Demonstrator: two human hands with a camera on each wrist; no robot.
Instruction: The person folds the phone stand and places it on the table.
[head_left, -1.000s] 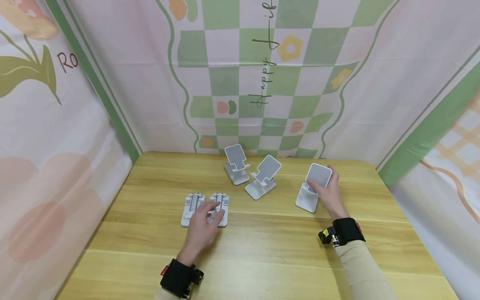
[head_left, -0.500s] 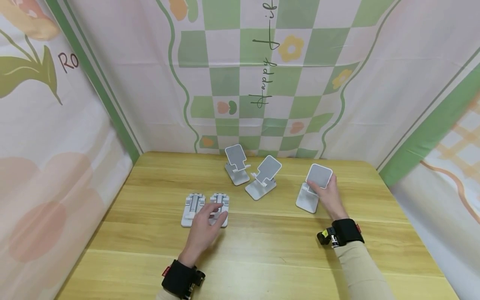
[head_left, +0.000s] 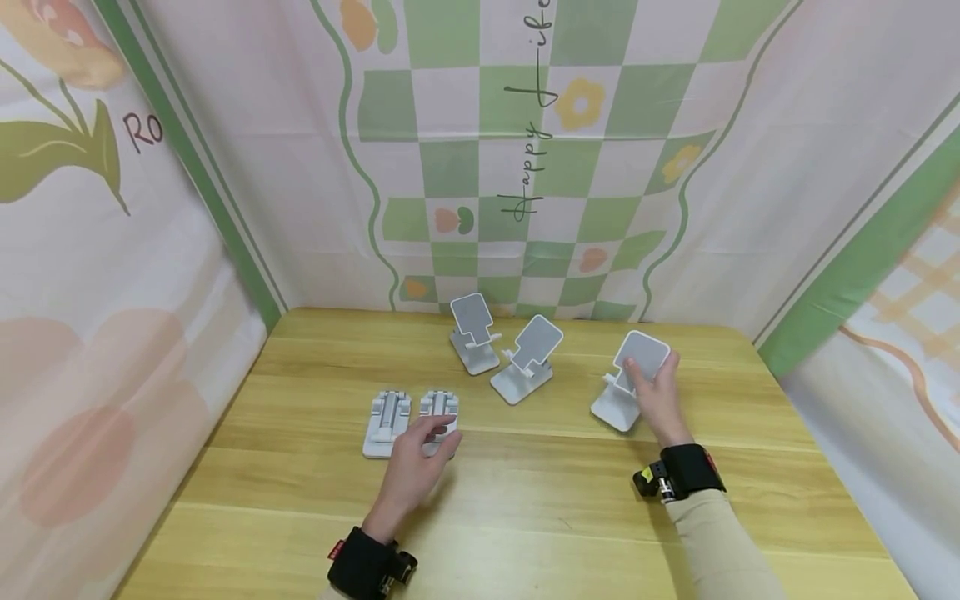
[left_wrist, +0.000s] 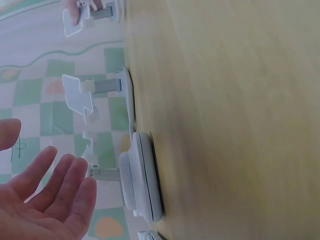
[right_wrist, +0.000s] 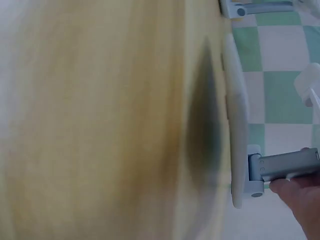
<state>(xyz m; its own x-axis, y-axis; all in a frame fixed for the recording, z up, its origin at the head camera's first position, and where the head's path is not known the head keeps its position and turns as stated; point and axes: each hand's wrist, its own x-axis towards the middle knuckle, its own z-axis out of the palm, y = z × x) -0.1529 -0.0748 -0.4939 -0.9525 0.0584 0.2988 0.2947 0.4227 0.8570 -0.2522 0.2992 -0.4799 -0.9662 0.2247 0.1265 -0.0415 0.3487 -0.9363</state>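
Note:
My right hand [head_left: 657, 398] grips an unfolded white phone stand [head_left: 651, 352] by its grey-faced upper plate, thumb on the front and fingers behind. In the right wrist view, the stand's base [right_wrist: 237, 115] is seen edge-on close over the table, with the fingers at its grey hinged arm [right_wrist: 290, 164]. My left hand [head_left: 415, 467] hovers with loosely spread fingers by two folded phone stands, partly covering the right one [head_left: 439, 403]; the left one [head_left: 379, 447] lies beside it. Nothing is held by those fingers [left_wrist: 82, 200] in the left wrist view.
Two more unfolded phone stands, one at the back [head_left: 471, 319] and one nearer the middle [head_left: 538, 340], stand on the wooden table [head_left: 525, 517]. A patterned curtain [head_left: 570, 167] hangs behind the table's far edge, and cloth walls flank both sides.
The stand in my right hand has turned, its upper plate swinging slightly to the right. My left hand has drifted a little to the right and toward the near side, uncovering more of the left folded stand.

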